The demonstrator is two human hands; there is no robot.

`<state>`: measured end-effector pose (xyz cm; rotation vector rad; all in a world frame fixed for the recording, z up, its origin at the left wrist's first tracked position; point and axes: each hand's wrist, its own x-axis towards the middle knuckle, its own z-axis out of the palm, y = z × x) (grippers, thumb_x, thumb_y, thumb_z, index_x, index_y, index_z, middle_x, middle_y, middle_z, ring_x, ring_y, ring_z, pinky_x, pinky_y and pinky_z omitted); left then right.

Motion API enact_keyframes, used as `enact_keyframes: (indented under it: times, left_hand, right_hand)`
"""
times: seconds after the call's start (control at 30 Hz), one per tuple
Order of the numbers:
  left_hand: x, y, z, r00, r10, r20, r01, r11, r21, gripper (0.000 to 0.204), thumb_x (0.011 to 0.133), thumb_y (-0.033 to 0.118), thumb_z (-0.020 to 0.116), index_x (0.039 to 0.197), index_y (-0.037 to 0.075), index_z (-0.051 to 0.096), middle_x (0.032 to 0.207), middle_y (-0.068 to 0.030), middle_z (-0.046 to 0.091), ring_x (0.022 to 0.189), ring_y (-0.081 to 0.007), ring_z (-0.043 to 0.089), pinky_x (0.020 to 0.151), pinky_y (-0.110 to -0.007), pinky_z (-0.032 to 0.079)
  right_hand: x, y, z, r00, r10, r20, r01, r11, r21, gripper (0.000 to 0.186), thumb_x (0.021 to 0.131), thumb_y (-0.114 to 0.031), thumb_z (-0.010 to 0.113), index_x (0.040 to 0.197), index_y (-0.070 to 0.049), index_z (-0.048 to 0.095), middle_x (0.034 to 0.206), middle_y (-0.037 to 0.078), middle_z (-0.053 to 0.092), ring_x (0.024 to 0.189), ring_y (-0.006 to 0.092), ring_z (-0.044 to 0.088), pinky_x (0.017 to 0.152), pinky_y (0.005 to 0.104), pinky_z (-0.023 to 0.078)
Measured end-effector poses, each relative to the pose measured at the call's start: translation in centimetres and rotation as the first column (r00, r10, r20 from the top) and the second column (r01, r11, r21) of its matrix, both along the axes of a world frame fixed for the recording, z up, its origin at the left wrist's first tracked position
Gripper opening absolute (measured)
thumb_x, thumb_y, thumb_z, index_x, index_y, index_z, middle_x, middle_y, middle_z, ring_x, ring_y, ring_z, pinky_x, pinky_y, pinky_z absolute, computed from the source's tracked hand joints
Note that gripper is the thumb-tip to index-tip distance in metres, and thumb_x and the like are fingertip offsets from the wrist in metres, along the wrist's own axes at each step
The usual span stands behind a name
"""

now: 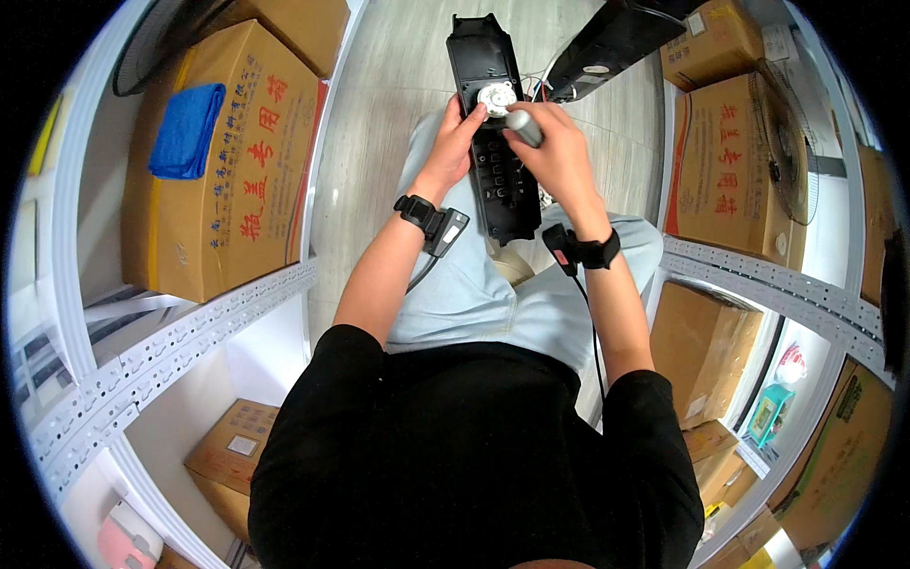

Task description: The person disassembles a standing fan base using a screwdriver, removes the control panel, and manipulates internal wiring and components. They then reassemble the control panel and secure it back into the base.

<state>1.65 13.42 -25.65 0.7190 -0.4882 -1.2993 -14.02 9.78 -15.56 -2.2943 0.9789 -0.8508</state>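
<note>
My left hand (pixel 451 152) grips the side of a long black plastic casing (pixel 474 52), whose lower part holds several small recessed slots. A white round plastic part (pixel 497 93) sits on it, near my left thumb. My right hand (pixel 559 156) is closed around a grey cylindrical handle (pixel 523 127) just below the white part; its working end is hidden. Thin wires (pixel 536 83) lead from the casing toward a second black shell (pixel 607 47) at the upper right. The casing lies over my legs.
Metal shelving (pixel 190 337) flanks me on both sides, stacked with cardboard boxes (pixel 190 247). A folded blue cloth (pixel 185 128) rests against the left box. Wire fan guards (pixel 787 114) are at right and upper left. Pale floor tiles (pixel 374 57) lie beyond my knees.
</note>
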Motion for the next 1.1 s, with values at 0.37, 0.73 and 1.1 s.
enact_keyframes:
  times: [0.37, 0.73, 1.1]
  left_hand:
    - [0.3, 0.3, -0.9, 0.999, -0.041, 0.031, 0.042, 0.999, -0.026, 0.038, 0.104, 0.016, 0.052, 0.139, 0.008, 0.038, 0.132, -0.0057, 0.052, 0.117, -0.0154, 0.053, 0.100, -0.034, 0.046]
    - [0.8, 0.2, -0.9, 0.999, -0.003, 0.051, 0.003, 1.000, -0.011, 0.042, 0.106, 0.028, 0.049, 0.141, 0.008, 0.037, 0.131, -0.0087, 0.055, 0.116, -0.0203, 0.058, 0.099, -0.038, 0.050]
    - [0.6, 0.4, 0.2, 0.999, 0.036, -0.017, -0.036, 0.999, 0.000, 0.041, 0.104, 0.021, 0.053, 0.140, 0.008, 0.038, 0.134, -0.0080, 0.052, 0.120, -0.0191, 0.054, 0.101, -0.038, 0.047]
  right_hand:
    - [2.7, -1.5, -1.1, 0.970, -0.055, -0.235, 0.048, 0.998, -0.036, 0.052, 0.077, -0.023, 0.080, 0.125, -0.020, 0.061, 0.108, 0.019, 0.061, 0.089, 0.0396, 0.067, 0.076, 0.0451, 0.057]
    - [-3.1, -3.6, 0.3, 0.967, -0.183, 0.176, 0.104, 0.918, 0.383, 0.053, 0.075, -0.024, 0.085, 0.120, -0.013, 0.059, 0.111, 0.009, 0.069, 0.105, 0.0197, 0.066, 0.088, 0.0344, 0.052]
    - [-2.9, -3.5, -0.6, 0.976, -0.060, 0.211, 0.047, 0.997, 0.066, 0.050, 0.078, -0.014, 0.081, 0.122, -0.009, 0.057, 0.115, 0.007, 0.066, 0.104, 0.0214, 0.065, 0.090, 0.0325, 0.051]
